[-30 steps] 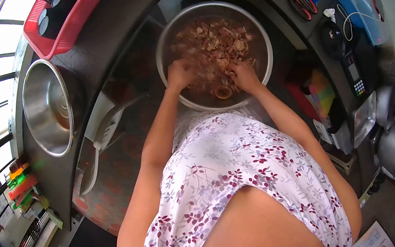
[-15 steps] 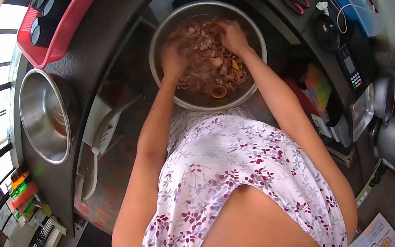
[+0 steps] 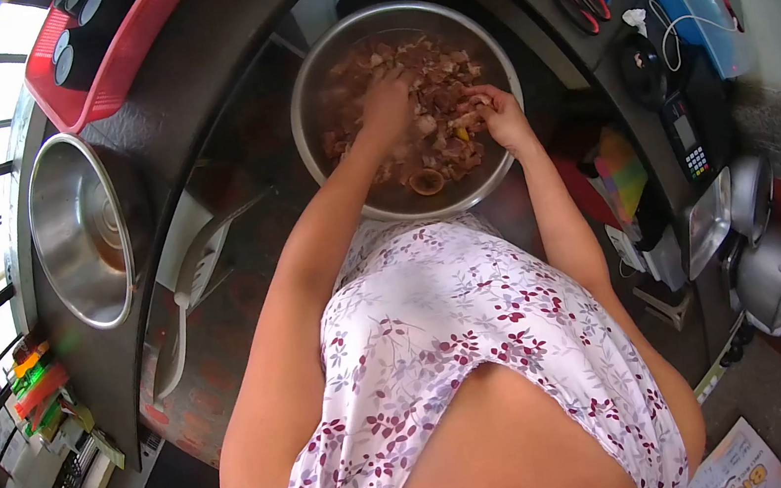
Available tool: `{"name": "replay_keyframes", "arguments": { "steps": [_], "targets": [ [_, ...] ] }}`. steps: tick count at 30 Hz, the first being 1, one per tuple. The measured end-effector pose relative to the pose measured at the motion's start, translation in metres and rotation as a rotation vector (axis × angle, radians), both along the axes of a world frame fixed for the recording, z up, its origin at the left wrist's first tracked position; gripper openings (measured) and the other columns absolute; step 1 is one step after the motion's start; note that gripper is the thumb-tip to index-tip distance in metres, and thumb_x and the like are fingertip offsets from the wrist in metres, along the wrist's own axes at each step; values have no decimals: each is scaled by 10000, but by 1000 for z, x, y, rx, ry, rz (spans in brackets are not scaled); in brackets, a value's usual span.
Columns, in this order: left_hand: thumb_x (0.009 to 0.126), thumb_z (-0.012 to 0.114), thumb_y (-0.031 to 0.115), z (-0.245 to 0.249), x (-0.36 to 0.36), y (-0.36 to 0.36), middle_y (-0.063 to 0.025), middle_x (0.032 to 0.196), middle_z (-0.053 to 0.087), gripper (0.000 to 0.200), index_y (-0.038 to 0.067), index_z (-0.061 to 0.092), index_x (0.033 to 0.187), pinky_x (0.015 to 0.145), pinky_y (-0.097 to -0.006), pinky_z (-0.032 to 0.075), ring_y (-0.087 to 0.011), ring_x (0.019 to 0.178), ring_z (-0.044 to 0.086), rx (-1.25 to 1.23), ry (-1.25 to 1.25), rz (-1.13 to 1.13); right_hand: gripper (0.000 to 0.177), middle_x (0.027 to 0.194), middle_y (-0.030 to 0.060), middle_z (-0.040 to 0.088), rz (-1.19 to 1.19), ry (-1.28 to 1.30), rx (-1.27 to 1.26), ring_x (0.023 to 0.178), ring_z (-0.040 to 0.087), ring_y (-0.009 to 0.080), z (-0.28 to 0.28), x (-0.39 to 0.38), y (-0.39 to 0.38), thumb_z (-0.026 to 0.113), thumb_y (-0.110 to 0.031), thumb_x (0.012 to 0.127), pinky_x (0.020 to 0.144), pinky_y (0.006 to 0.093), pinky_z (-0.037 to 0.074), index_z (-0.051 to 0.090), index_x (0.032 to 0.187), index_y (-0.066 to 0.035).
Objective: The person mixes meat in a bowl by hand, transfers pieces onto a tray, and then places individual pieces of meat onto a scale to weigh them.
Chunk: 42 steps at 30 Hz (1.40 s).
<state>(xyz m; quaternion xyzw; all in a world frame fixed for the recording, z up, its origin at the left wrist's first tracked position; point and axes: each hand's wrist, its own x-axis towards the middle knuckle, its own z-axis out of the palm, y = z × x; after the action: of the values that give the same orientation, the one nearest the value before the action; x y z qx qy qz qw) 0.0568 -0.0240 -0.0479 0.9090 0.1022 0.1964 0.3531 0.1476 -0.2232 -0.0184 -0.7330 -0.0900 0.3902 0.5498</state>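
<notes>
A wide steel bowl (image 3: 315, 170) holds many cut pieces of raw meat (image 3: 436, 103) in brownish liquid. A squeezed citrus half (image 3: 427, 181) floats near its front side, and a small yellow piece (image 3: 462, 134) lies among the meat. My left hand (image 3: 386, 105) reaches into the middle of the bowl, blurred, its fingertips partly hidden against the meat. At the bowl's right side, my right hand (image 3: 508, 126) has its fingers closed on a piece of meat (image 3: 470, 111).
Left of the bowl stand an empty steel pot (image 3: 80, 238) and a slotted spatula (image 3: 184, 298). A red basket (image 3: 105, 94) with dark cups is at upper left. Scissors (image 3: 581, 2), a blue container (image 3: 692, 7), a card terminal (image 3: 686, 137) and metal pots (image 3: 770, 280) are on the right.
My left hand has moved right and up, from the bowl's left side to its middle. My right hand has drawn back down and right, toward the rim.
</notes>
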Motion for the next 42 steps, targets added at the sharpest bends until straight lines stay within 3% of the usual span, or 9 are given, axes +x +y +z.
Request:
{"name": "replay_keyframes", "arguments": {
  "steps": [3, 5, 9, 11, 16, 21, 22, 31, 42],
  "targets": [
    [784, 653, 84, -6, 9, 7, -182, 941, 653, 287, 27, 657, 1065, 832, -453, 481, -395, 897, 602, -48, 232, -31, 301, 1102, 123, 627, 4, -102, -45, 1040, 597, 225, 2, -10, -5, 493, 74, 833, 795, 336, 512, 612, 1092, -20],
    [799, 653, 140, 3, 11, 15, -178, 928, 667, 324, 23, 645, 1101, 817, -416, 489, -346, 877, 631, -244, 290, 42, 316, 1132, 117, 600, 233, -989, -447, 1077, 540, 295, 13, -31, 6, 537, 51, 782, 874, 403, 466, 619, 1076, -30],
    [829, 613, 183, 17, 1, 32, -158, 891, 670, 339, 12, 635, 1122, 769, -371, 493, -266, 861, 646, -470, 349, 37, 340, 1085, 98, 584, 525, -1165, -264, 1006, 520, 322, -17, -61, 27, 640, -19, 674, 865, 441, 436, 641, 1012, -60],
    [865, 553, 196, 57, -15, 34, -125, 915, 658, 359, -15, 597, 1152, 721, -339, 485, -203, 857, 640, -948, 554, 109, 309, 1133, 111, 572, 524, -1156, -317, 1047, 501, 325, -42, -68, 31, 638, -42, 684, 887, 448, 417, 657, 991, -63],
    [883, 548, 205, 42, -53, 46, -96, 966, 653, 334, -22, 584, 1125, 692, -315, 485, -182, 825, 634, -1320, 459, 147, 199, 1039, 125, 624, 483, -1249, -426, 974, 548, 337, -43, -52, 47, 588, -57, 747, 820, 447, 440, 678, 924, -39],
    [928, 555, 203, 40, -77, 38, -89, 1036, 641, 272, -6, 574, 1101, 729, -297, 526, -159, 900, 637, -1298, 346, 190, 205, 660, 62, 622, 260, -287, -110, 589, 567, 153, -6, -30, 39, 481, -71, 886, 566, 308, 443, 669, 899, 10],
    [936, 554, 202, 36, -80, 37, -84, 1044, 643, 264, -3, 579, 1101, 755, -294, 535, -159, 921, 636, -1290, 341, 181, 221, 796, -6, 656, 316, -76, -153, 664, 579, 65, 15, -26, 35, 479, -121, 956, 608, 256, 499, 669, 1043, -48],
    [922, 589, 190, 78, -73, 7, -72, 1083, 628, 287, 14, 578, 1149, 855, -315, 523, -179, 1016, 609, -1457, 356, -33, 295, 1003, 45, 665, 178, 414, 332, 945, 613, 102, 49, -34, 19, 439, -176, 990, 865, 241, 471, 615, 1133, 11],
    [925, 592, 161, 71, -69, 6, -70, 959, 643, 277, 7, 572, 1155, 784, -311, 551, -153, 850, 641, -1409, 375, -112, 303, 938, 123, 680, 115, 160, 106, 814, 669, 166, 43, -22, 11, 453, -201, 995, 740, 260, 537, 609, 1108, 33]
  ]
}}
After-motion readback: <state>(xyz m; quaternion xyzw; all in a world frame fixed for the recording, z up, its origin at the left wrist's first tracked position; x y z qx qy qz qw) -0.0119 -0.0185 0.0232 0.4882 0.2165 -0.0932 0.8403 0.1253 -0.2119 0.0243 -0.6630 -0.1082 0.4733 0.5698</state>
